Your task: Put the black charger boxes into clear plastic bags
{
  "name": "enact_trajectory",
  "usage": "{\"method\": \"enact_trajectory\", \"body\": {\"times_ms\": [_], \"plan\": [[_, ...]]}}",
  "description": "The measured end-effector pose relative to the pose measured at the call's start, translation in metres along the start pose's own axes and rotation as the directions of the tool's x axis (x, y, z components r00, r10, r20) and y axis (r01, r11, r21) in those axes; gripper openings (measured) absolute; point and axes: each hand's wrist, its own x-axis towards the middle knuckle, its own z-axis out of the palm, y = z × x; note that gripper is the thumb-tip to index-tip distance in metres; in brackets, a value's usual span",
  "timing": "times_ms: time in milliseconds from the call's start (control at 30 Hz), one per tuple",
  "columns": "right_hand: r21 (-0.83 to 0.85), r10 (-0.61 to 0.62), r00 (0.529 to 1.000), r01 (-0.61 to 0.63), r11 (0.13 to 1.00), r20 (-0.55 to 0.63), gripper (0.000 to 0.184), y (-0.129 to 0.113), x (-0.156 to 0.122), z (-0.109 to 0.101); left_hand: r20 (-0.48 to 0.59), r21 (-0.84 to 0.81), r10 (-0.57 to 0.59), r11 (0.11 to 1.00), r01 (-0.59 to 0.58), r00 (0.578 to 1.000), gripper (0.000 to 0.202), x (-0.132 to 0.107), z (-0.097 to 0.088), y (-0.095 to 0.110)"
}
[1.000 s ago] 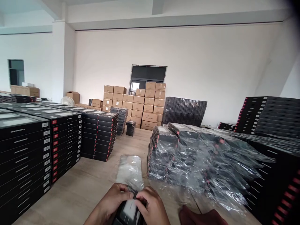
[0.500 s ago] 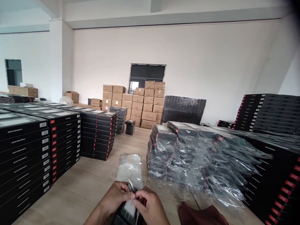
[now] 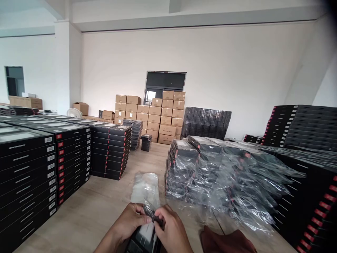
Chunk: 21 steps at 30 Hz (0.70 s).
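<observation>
At the bottom centre, my left hand point(image 3: 130, 220) is closed, with its thumb and fingers pinching a clear plastic bag point(image 3: 147, 204). Beside it, my right hand point(image 3: 170, 225) is closed too, gripping a bunched, dark-looking part of the same plastic. What lies inside that bunch I cannot make out. Directly beneath both hands is a black box point(image 3: 139, 242) with a pale panel on top, cut off by the lower edge of view. Just beyond my fingers, a pile of flat clear plastic bags point(image 3: 145, 184) lies on the wooden table point(image 3: 71, 218).
Stacks of black boxes point(image 3: 73, 158) rise on the left. To the right stand plastic-wrapped boxes point(image 3: 210, 175) and more black boxes point(image 3: 297, 196). A dark red cloth point(image 3: 226, 242) lies at the lower right. Brown cartons point(image 3: 152, 117) are piled by the far wall.
My right hand has shifted slightly right and gathered the plastic, so more of the dark bunch shows between the hands. My left hand has hardly moved.
</observation>
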Motion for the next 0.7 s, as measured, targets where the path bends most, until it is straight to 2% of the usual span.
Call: {"method": "enact_trajectory", "body": {"times_ms": [100, 167, 200, 367, 500, 567, 667, 700], "plan": [[-0.119, 0.017, 0.983, -0.040, 0.992, -0.185, 0.014, 0.008, 0.002, -0.006, -0.058, 0.077, -0.005, 0.997, 0.009, 0.998, 0.046, 0.001, 0.000, -0.003], [-0.099, 0.045, 0.954, -0.078, 0.992, -0.295, 0.012, 0.012, 0.002, -0.008, -0.074, 0.101, -0.002, 0.995, 0.010, 0.997, 0.045, 0.001, 0.000, -0.004], [-0.087, 0.046, 0.948, -0.077, 0.993, -0.314, 0.013, 0.013, 0.001, -0.008, -0.076, 0.106, 0.002, 0.994, 0.006, 0.997, 0.045, 0.001, 0.000, -0.004], [-0.099, -0.018, 0.980, -0.002, 0.995, -0.198, 0.034, 0.011, -0.001, 0.008, -0.050, 0.129, 0.031, 0.991, -0.024, 0.998, 0.043, -0.002, 0.000, 0.001], [-0.085, -0.017, 0.966, -0.005, 0.996, -0.257, 0.026, 0.010, 0.001, 0.008, -0.042, 0.167, 0.013, 0.986, -0.006, 0.999, 0.043, -0.005, -0.001, 0.008], [-0.101, -0.044, 0.961, 0.016, 0.995, -0.274, 0.019, 0.011, 0.002, 0.005, -0.003, 0.169, 0.018, 0.986, -0.017, 1.000, 0.040, -0.006, -0.002, 0.012], [-0.132, -0.080, 0.960, 0.046, 0.990, -0.268, 0.021, 0.013, 0.002, 0.004, 0.066, 0.137, 0.008, 0.990, -0.017, 0.998, 0.032, -0.012, -0.008, 0.015], [-0.129, -0.077, 0.959, 0.043, 0.991, -0.274, 0.023, 0.014, 0.002, 0.006, 0.067, 0.111, -0.010, 0.994, 0.002, 0.998, 0.037, -0.016, -0.012, 0.015]]}}
